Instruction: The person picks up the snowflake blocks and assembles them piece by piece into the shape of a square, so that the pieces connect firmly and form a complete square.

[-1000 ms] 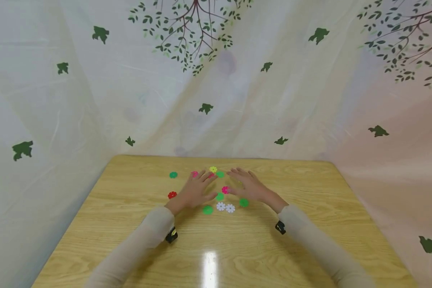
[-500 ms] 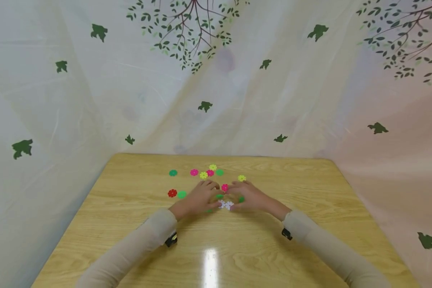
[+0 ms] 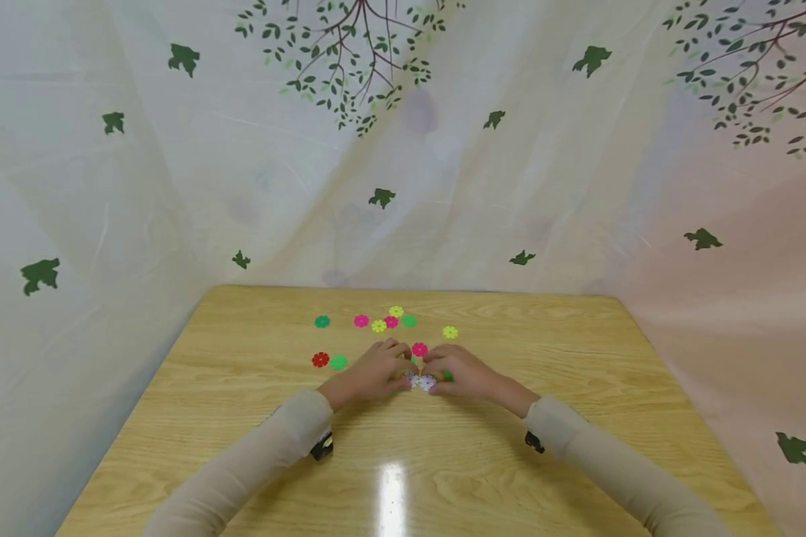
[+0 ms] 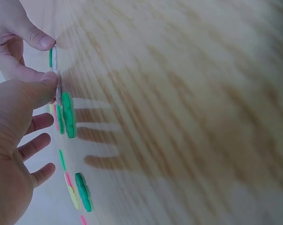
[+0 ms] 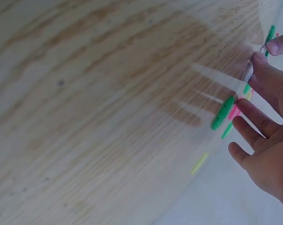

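Two white flower-shaped plastic discs lie side by side on the table, the left white disc [image 3: 414, 381] and the right white disc [image 3: 428, 383]. My left hand [image 3: 375, 371] pinches the left one at its edge between thumb and index finger. My right hand [image 3: 469, 374] pinches the right one the same way. In the left wrist view, the thin white disc edge [image 4: 58, 89] shows at the left fingertips, beside a green disc [image 4: 68, 115]. The right hand [image 5: 272, 136] keeps its other fingers loosely spread near another green disc [image 5: 223, 113].
On the wooden table [image 3: 403, 440], a pink disc [image 3: 419, 349] lies just beyond the hands. Farther back are several yellow, pink and green discs, including a yellow disc [image 3: 450, 332]. A red disc [image 3: 320, 359] and a light green disc [image 3: 339, 362] lie left. A printed curtain [image 3: 295, 201] hangs behind.
Both hands have come in from above the scattered discs, down and toward each other, to the two white discs. Their thumbs and index fingers have closed on the discs.
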Demonstrator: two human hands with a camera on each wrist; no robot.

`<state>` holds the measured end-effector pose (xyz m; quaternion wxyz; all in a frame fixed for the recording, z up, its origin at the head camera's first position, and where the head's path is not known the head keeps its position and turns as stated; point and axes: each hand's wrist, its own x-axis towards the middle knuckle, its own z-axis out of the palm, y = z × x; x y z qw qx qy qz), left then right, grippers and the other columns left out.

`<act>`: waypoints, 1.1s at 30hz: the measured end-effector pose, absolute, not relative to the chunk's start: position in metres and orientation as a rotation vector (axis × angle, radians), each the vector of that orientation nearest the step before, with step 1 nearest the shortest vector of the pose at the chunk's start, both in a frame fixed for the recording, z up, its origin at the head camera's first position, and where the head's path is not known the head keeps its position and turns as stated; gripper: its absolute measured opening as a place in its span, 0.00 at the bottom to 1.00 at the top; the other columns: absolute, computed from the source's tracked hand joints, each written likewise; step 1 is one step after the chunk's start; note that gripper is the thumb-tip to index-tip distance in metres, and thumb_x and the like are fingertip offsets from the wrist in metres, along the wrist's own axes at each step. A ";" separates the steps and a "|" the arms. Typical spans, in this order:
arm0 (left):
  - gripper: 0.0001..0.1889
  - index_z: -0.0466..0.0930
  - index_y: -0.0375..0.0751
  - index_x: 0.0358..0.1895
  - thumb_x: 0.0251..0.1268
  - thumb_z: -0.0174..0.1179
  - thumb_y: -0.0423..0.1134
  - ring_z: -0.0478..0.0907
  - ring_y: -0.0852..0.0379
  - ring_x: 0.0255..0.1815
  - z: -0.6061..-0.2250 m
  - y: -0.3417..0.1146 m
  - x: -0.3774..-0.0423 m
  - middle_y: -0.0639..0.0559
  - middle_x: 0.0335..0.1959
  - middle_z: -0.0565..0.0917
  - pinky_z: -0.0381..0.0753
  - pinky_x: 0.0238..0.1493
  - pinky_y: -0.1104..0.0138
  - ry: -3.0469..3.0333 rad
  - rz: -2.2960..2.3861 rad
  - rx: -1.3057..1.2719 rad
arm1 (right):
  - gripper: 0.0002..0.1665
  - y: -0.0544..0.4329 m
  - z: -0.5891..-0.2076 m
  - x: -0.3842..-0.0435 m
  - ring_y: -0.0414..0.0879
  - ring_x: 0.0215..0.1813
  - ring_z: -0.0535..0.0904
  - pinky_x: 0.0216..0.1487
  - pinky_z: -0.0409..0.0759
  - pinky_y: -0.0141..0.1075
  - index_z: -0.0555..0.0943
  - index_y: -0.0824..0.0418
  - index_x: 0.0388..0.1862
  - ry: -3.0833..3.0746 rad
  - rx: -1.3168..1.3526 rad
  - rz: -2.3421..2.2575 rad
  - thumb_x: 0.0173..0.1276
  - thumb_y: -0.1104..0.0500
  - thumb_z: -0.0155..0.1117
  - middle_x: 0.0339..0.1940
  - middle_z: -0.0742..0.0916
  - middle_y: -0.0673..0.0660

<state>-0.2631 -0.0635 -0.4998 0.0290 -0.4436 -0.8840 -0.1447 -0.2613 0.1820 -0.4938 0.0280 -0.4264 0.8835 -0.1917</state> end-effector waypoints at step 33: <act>0.08 0.86 0.39 0.47 0.67 0.65 0.28 0.81 0.62 0.37 -0.508 -0.062 -0.280 0.50 0.36 0.87 0.83 0.44 0.69 -2.773 -1.376 -0.963 | 0.06 0.181 -0.485 -0.290 0.41 0.39 0.83 0.43 0.83 0.30 0.87 0.65 0.42 2.501 -0.868 -1.185 0.66 0.69 0.70 0.37 0.89 0.58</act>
